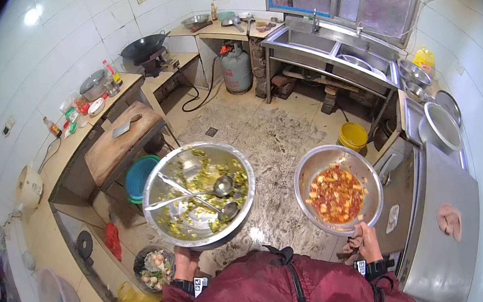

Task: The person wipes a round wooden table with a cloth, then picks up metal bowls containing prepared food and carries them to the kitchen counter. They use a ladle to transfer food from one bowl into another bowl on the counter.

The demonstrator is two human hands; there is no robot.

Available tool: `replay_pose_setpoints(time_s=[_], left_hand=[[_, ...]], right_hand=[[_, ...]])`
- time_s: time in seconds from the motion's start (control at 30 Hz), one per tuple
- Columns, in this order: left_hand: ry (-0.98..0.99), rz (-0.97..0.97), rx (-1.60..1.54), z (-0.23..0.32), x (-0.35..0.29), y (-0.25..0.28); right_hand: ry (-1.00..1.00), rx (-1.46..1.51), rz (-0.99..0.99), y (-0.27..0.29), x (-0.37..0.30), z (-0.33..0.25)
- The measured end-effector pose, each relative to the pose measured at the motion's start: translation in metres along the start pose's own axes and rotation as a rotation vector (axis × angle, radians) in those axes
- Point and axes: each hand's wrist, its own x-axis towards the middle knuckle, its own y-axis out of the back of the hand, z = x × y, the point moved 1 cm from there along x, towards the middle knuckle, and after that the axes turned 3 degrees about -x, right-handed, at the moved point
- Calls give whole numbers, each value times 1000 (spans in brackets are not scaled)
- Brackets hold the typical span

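Note:
My left hand (pixel 187 263) is closed on the near rim of a wide metal basin (pixel 204 221). Chopped green vegetables (pixel 233 168) are scattered over its inside. Two metal ladles lie in it; one ladle (pixel 222 185) has its handle resting across the left rim. To the right, my right hand (pixel 368 243) grips the near edge of a smaller metal bowl (pixel 370 178). That bowl contains cubed pieces in red sauce (pixel 337 194). A brown cloth (pixel 350 249) hangs beside my right hand. Both vessels are held above the floor, apart from each other; the fingers under the rims are partly hidden.
A chopping board (pixel 121 146) with a cleaver (pixel 126 126) stands at the left. Beyond the wet floor (pixel 263 128) are a gas cylinder (pixel 237 69), a wok (pixel 144 47) and a steel sink (pixel 309 39). A yellow bucket (pixel 353 135) and a steel-topped unit (pixel 449 244) are at right.

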Motion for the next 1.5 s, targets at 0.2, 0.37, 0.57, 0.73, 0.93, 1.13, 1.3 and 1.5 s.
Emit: replay_pose_setpoints(time_s=[0.2, 0.37, 0.57, 0.73, 0.93, 1.13, 1.3, 1.5], left_hand=[[-132, 3, -12, 35, 81, -18], [-166, 36, 13, 56, 171, -61], [-144, 64, 16, 61, 280, -137], [-61, 43, 0, 65, 362, -197], [-39, 118, -3, 71, 457, -241], [-17, 262, 39, 104, 517, -270], [2, 279, 71, 135, 581, -316], [-77, 195, 28, 156, 710, -355]], right_hand=[[27, 97, 0, -47, 99, -44], [57, 29, -46, -62, 158, -75], [-60, 121, 89, -71, 230, -103], [-25, 31, 50, -96, 278, -138], [134, -104, 45, -141, 363, -165], [59, 127, 49, -186, 445, -194], [-25, 96, -15, -217, 493, -227], [4, 108, 139, -276, 534, -243]])
